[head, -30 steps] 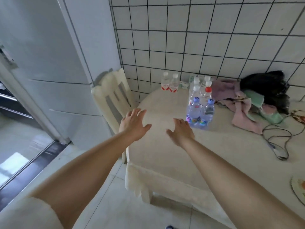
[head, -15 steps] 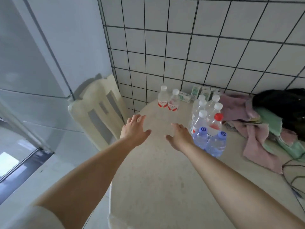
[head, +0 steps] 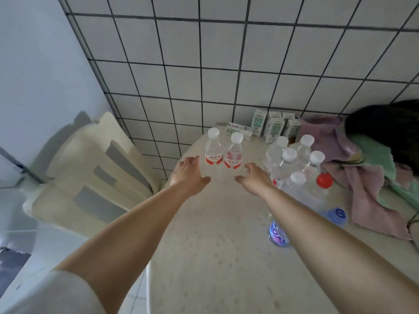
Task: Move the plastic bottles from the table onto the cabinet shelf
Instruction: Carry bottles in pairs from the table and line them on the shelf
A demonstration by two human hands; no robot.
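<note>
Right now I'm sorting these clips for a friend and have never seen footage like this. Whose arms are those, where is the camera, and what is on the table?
The camera sits on a person's head and looks forward and down, so the two bare arms are that person's own. No machine is involved. The left hand and right hand are both open and hold nothing; they reach toward two red-labelled bottles standing side by side near the tiled wall. To the right stands a cluster of clear bottles, one with a red cap, and nearer the camera two blue-capped ones, partly hidden by the right arm. All rest on a pale table. Behind are small cartons; at the right lie pink and green cloths.
</note>
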